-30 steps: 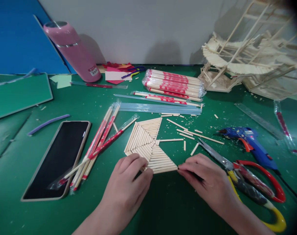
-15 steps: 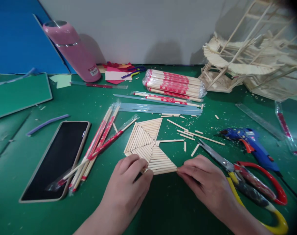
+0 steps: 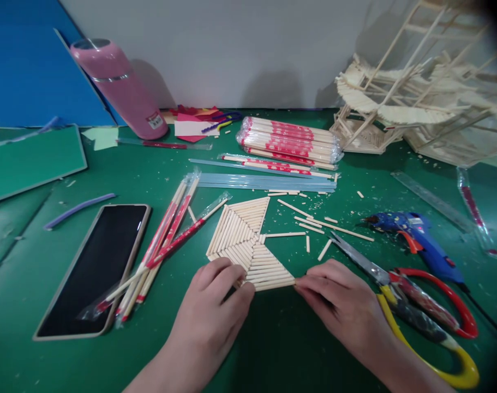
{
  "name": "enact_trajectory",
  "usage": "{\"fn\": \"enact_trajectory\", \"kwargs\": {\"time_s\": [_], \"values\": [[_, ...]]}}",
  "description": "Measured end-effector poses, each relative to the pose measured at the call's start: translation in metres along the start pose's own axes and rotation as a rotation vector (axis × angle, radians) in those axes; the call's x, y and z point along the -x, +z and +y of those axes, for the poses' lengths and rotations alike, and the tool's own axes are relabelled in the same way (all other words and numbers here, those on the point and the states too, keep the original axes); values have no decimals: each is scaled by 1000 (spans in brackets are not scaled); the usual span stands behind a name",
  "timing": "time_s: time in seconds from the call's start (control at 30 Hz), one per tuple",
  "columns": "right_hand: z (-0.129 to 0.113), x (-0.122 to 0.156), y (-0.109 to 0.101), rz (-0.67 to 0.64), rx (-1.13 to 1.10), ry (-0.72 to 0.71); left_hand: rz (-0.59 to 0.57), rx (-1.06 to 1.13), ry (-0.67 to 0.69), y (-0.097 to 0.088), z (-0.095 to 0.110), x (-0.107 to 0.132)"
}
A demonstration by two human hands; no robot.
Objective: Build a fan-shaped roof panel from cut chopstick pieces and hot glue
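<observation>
A flat panel of wooden sticks lies on the green table, its sticks laid side by side in wedge-shaped sections around a centre, with a gap on the right side. My left hand is closed on the panel's lower left edge, the fingertips partly hidden. At the lower right corner, the fingers of my right hand pinch the end of the bottom edge stick. One single stick reaches rightward from near the centre into the gap. Cut stick pieces lie just beyond my right hand.
Scissors and a blue glue gun lie at right. To the left are a phone and wrapped chopsticks. Behind stand a pink bottle, a chopstick pack and a stick model.
The camera view has shifted very slightly. Both hands keep the same hold on the stick panel, with no clear movement of the things on the table.
</observation>
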State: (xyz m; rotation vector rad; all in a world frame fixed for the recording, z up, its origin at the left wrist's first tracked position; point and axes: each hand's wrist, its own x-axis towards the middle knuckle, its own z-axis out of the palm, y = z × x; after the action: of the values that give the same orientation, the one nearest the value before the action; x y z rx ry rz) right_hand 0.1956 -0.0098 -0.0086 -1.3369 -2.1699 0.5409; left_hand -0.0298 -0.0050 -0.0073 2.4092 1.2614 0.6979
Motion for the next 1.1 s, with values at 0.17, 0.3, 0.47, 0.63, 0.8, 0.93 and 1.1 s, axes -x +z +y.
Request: {"fn": "enact_trajectory", "kwargs": {"time_s": [0.17,0.3,0.47,0.63,0.8,0.93,1.1], "values": [[6,5,0,86,-22,107,-6,6,-12,-1,0,0],[6,4,-4,16,-64,161,7,3,-13,-2,1,-1],[2,1,-7,-54,-58,148,15,18,-1,-3,2,-3],[2,0,-3,-68,2,93,33,4,5,-1,1,-4],[3,-2,-1,-54,21,122,34,-6,14,-1,0,-5],[2,-4,-2,-63,39,130,30,-11,-2,-3,0,-5],[2,-3,-3,-42,58,101,-7,34,-49,-6,2,-3]]}}
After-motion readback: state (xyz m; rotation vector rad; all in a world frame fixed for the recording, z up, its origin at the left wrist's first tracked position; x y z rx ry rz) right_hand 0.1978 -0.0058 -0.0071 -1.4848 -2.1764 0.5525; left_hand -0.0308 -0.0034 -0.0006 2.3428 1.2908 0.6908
